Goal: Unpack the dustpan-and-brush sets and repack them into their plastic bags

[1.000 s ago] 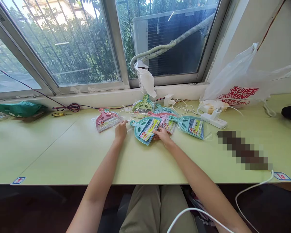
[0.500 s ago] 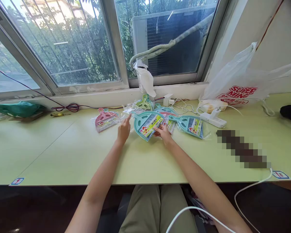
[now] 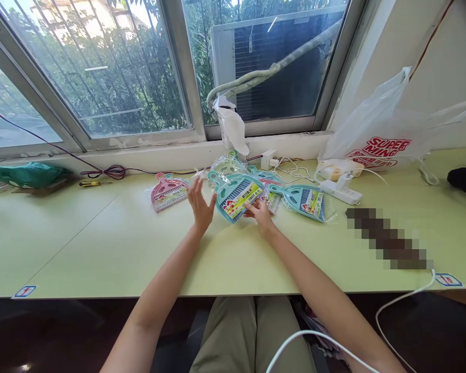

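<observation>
R hand (image 3: 258,211) pinches teal dustpan-&-brush set (image 3: 238,198) twd back edge of worktop (image 3: 97,243); L hand (image 3: 201,205) spread just beside. Best steady handle (image 3: 219,182) w/ L vs tipping.

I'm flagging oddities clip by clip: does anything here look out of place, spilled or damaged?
The dark patch on the table, right of the wrapped dustpans, is odd: coarse pixel blocks hide what lies there. No spill or damage stands out.
</observation>
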`<action>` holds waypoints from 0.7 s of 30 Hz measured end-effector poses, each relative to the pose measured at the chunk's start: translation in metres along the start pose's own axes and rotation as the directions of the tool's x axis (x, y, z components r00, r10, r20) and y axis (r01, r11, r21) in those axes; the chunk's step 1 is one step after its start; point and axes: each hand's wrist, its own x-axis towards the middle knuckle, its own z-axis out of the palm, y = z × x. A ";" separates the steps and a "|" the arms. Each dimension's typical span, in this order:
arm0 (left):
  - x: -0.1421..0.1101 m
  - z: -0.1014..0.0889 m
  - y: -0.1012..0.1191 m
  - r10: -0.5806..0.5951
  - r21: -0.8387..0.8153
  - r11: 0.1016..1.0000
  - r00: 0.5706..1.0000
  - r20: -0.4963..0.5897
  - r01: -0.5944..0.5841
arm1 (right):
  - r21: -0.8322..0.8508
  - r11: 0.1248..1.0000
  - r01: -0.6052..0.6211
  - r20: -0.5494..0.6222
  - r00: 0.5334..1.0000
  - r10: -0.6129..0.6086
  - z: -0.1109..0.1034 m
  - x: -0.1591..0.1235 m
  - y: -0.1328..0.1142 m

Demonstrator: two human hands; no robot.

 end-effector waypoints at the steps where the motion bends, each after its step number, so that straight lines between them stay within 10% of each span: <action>1: 0.002 0.001 -0.001 -0.122 -0.030 0.992 0.989 -0.081 0.120 | 0.005 1.000 0.007 -0.004 1.000 -0.007 0.000 0.000 0.000; 3: 0.008 0.003 -0.004 -0.415 -0.224 0.891 0.909 -0.051 0.394 | 0.014 1.000 0.007 -0.002 1.000 -0.007 -0.001 0.000 -0.001; 5: 0.013 0.005 -0.008 -0.582 -0.460 0.624 0.768 0.267 0.632 | 0.017 1.000 -0.004 0.011 1.000 0.003 -0.001 -0.001 -0.001; 8: 0.015 0.011 -0.009 -0.467 -0.573 0.213 0.598 0.652 0.791 | 0.008 1.000 -0.026 0.042 0.999 0.025 0.000 -0.001 -0.001; 14: 0.002 0.026 -0.001 -0.496 -0.614 0.077 0.564 0.660 0.786 | -0.017 0.999 -0.048 0.054 0.997 0.048 0.003 -0.002 -0.001; 21: -0.005 0.029 0.006 -0.366 -0.543 0.116 0.544 0.755 0.832 | 0.018 1.000 -0.012 -0.070 0.997 0.013 -0.002 0.003 0.002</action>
